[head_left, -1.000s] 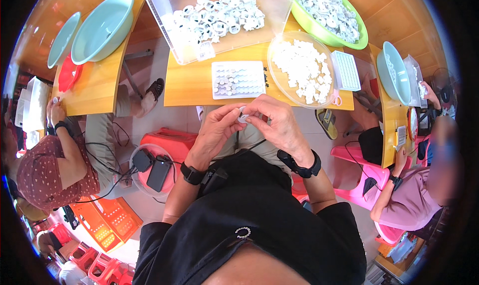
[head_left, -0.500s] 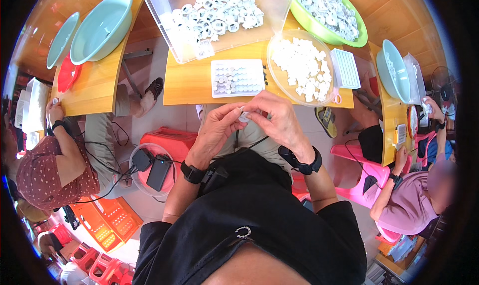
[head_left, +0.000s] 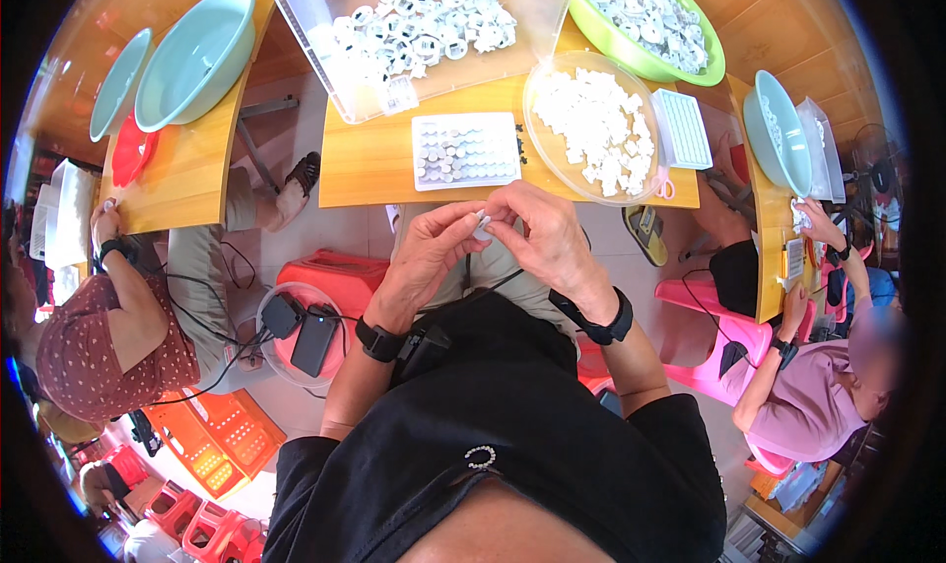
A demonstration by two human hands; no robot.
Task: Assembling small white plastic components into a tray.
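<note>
Just in front of the table edge, a small white plastic part is pinched between my two hands. My left hand grips it from the left with thumb and forefinger. From the right, the bent fingers of my right hand press on it and cover much of it, so its exact shape is hard to make out. Straight ahead lies a white tray with rows of slots, its left part bearing several small grey-white round pieces. A round clear tub heaped with small white parts stands to its right.
Farther back are a clear box of round white parts and a green basin of grey-white parts. A white ribbed tray and pink scissors lie right. Co-workers sit on both sides. A red stool stands left of my legs.
My hands stay in place, while the white part has turned slightly between the fingers. At the right, a co-worker's hand has moved from the far side down toward their table.
</note>
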